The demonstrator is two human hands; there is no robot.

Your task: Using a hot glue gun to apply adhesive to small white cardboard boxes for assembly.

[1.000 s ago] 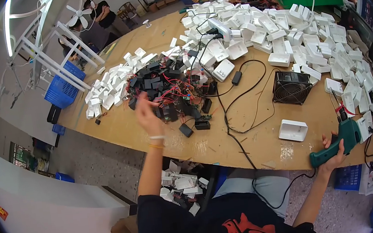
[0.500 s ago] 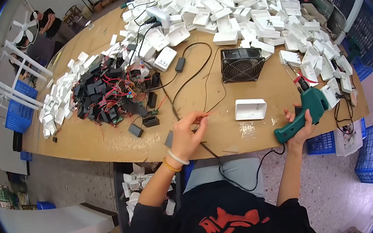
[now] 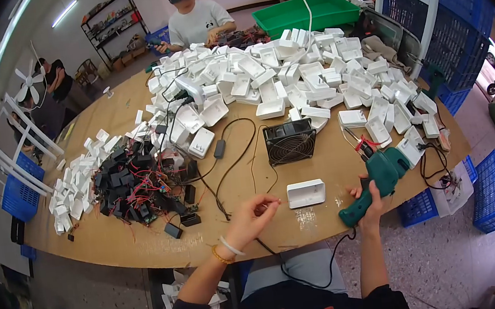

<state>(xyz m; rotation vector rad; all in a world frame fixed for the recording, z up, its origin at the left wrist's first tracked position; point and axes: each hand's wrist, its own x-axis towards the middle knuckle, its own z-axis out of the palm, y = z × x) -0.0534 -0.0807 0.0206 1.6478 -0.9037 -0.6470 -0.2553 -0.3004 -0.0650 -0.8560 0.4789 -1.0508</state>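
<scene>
A wide round wooden worktable (image 3: 148, 251) holds a green pistol-shaped electric screwdriver (image 3: 379, 181) near its right edge, long axis slanting, tip pointing up-left. The right hand (image 3: 369, 197) grips its handle. The left hand (image 3: 249, 214) pinches something tiny beside a white rectangular plastic casing (image 3: 306, 193).

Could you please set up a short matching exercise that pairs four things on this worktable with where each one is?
Things:
1. green power screwdriver
2. white plastic casing
3. black square fan
4. green tray

Places:
A. at the far edge of the table
B. gripped in the right hand
C. lying alone between the two hands
D. at the near edge of the white pile, beyond the lone casing

Pairs: 1-B, 2-C, 3-D, 4-A
</scene>
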